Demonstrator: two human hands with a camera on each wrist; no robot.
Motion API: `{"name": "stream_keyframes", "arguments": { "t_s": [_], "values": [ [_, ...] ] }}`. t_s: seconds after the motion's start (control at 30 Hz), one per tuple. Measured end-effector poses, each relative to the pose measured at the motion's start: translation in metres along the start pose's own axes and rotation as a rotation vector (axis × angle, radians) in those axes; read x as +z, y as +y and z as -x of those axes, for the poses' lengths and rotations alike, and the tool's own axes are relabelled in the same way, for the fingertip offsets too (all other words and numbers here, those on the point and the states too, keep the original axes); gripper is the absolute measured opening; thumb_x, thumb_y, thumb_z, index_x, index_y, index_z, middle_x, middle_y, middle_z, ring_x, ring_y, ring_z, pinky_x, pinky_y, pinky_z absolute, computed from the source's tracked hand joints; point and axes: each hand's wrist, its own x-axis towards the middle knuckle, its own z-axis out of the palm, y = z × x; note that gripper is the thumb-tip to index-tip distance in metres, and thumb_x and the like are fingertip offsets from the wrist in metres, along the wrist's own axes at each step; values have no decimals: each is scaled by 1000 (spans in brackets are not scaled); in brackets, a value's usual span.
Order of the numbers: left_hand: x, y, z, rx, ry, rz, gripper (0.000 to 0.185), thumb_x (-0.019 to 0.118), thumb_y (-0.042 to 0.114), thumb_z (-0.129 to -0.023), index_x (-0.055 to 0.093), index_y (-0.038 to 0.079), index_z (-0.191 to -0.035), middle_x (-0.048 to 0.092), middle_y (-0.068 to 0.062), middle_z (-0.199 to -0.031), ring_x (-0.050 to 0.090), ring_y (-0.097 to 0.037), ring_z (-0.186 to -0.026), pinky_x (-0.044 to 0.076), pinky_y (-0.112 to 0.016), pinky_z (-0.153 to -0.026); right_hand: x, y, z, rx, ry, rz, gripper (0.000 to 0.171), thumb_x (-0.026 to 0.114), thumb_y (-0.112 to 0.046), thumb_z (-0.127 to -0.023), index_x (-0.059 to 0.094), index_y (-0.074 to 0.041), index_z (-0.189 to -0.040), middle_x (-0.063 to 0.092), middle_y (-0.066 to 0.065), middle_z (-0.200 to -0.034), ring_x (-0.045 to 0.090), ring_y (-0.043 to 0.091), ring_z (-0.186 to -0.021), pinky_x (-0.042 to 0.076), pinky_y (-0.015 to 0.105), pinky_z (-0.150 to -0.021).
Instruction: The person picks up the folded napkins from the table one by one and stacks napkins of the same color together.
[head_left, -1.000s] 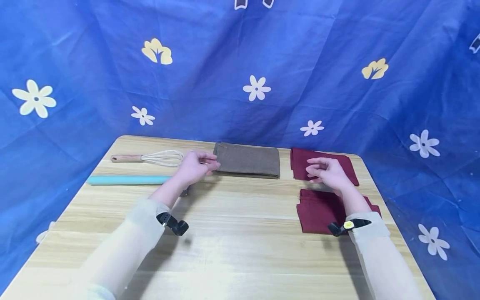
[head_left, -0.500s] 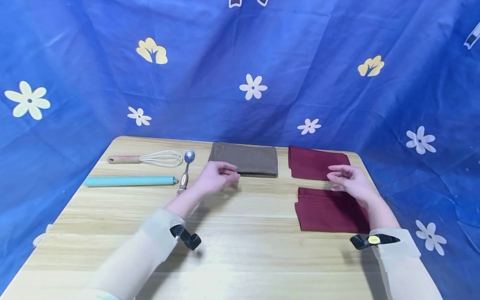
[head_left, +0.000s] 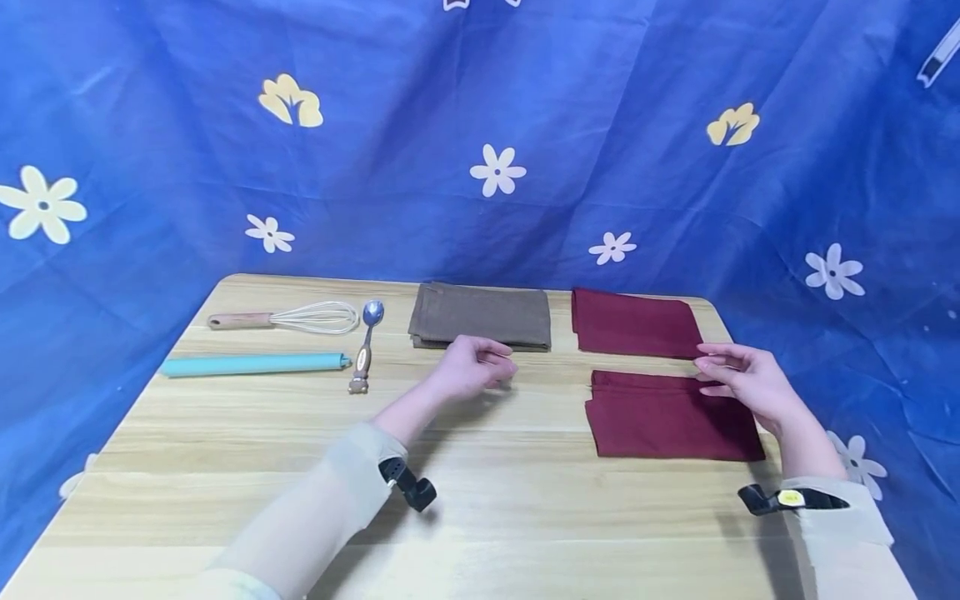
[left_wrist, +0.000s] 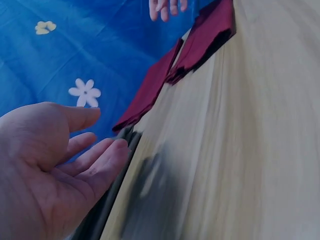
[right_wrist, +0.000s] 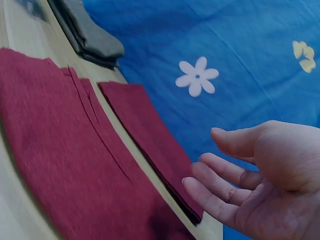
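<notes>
My left hand (head_left: 472, 369) hovers just in front of the folded grey-brown cloth (head_left: 483, 315), fingers loosely bent and holding nothing. In the left wrist view the left hand (left_wrist: 60, 165) shows its bare palm, the dark cloth edge behind it. My right hand (head_left: 742, 379) is over the right end of the nearer folded dark red cloth (head_left: 667, 421), by the corner of the farther folded dark red cloth (head_left: 633, 323). Relaxed fingers and nothing in the right hand (right_wrist: 250, 185) appear in the right wrist view.
On the left of the wooden table (head_left: 480, 508) lie a whisk (head_left: 315, 317), a turquoise rod-like roll (head_left: 255, 364) and a metal spoon (head_left: 367, 342) with a brown handle. A blue flowered curtain (head_left: 375, 150) hangs behind the table and along its sides.
Both hands have moved right and nearer to me. The left came off the spoon area, leaving the spoon in view; the right drew back from above the farther red cloth.
</notes>
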Motion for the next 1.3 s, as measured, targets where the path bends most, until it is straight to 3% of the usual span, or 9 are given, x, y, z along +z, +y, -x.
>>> {"name": "stream_keyframes", "arguments": {
  "t_s": [0.3,0.43,0.67,0.83,1.0,1.17,1.3],
  "values": [
    [38,2,-8,0,-63,62,41,75,1,-95,64,-15,-131,76,-23,-108,74,-46,-100,64,-46,-83,-29,18,16,39,38,-37,24,71,-5,-102,68,-16,-124,76,-5,-105,76,18,-94,65,40,-79],
    [55,2,-11,-30,-78,119,42,75,-1,-95,62,-16,-131,76,-24,-108,74,-45,-103,64,-46,-84,-41,28,24,64,57,45,26,72,-8,-102,68,-19,-125,76,-8,-107,77,17,-93,65,35,-78],
    [77,-2,-18,-73,-69,156,39,76,-2,-94,64,-15,-129,77,-20,-103,76,-37,-98,64,-42,-82,-51,39,30,112,88,209,59,70,-16,-105,45,14,-148,76,-7,-110,75,10,-94,64,32,-80],
    [88,-7,-23,-102,-49,151,36,78,0,-93,67,-13,-125,77,-16,-99,77,-33,-95,65,-39,-79,-51,45,33,118,108,306,63,70,-20,-105,44,17,-148,75,2,-112,73,5,-93,64,32,-78],
    [98,-10,-26,-132,-49,146,36,80,0,-92,67,-12,-124,77,-16,-97,77,-31,-93,65,-38,-76,-47,53,35,117,126,384,58,73,-21,-103,52,16,-142,74,2,-110,70,3,-88,62,28,-72],
    [111,-10,-29,-157,-50,172,35,80,-3,-91,68,-13,-123,77,-16,-96,77,-30,-91,65,-37,-74,-42,59,35,109,156,496,52,76,-16,-100,58,16,-136,73,21,-113,63,6,-80,57,28,-61],
    [120,-8,-31,-172,-47,192,36,81,-4,-90,68,-13,-122,78,-16,-96,77,-29,-91,65,-38,-74,-38,62,32,77,178,564,49,79,-8,-96,59,18,-133,66,37,-123,64,0,-84,54,18,-65]
  ]
}}
